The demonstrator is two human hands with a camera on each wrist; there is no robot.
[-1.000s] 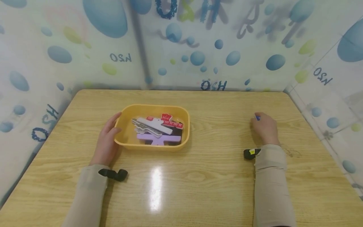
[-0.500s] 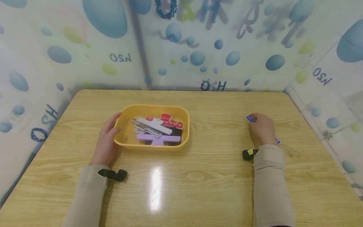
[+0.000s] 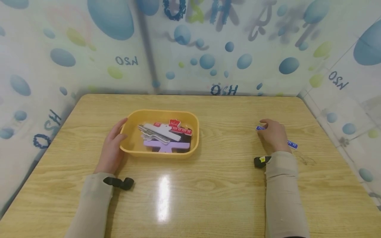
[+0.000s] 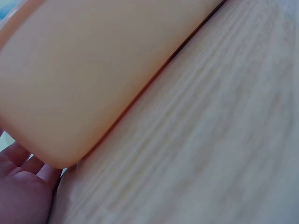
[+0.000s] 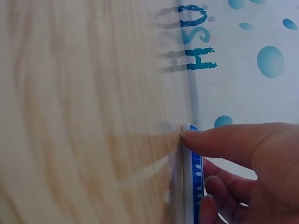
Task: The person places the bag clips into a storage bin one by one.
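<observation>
My left hand grips the left end of a yellow plastic basket, its thumb over the rim. In the left wrist view, the fingers show at a lower corner of the basket wall. Inside lie several flat clips: a white clip, a red piano-key clip and a lilac clip among them. On the right, my right hand pinches a blue clip with a piano-key pattern. The right wrist view has the thumb and fingers on this clip, close over the tabletop; the hand covers its middle.
The wooden table runs back to a wall with blue and green bubble prints. Side walls stand at the left and right. Dark cameras are strapped to both wrists.
My right hand has shifted slightly left and turned. Both ends of the blue clip now show beside it, where first only a small bit did. The left hand and the basket stay put.
</observation>
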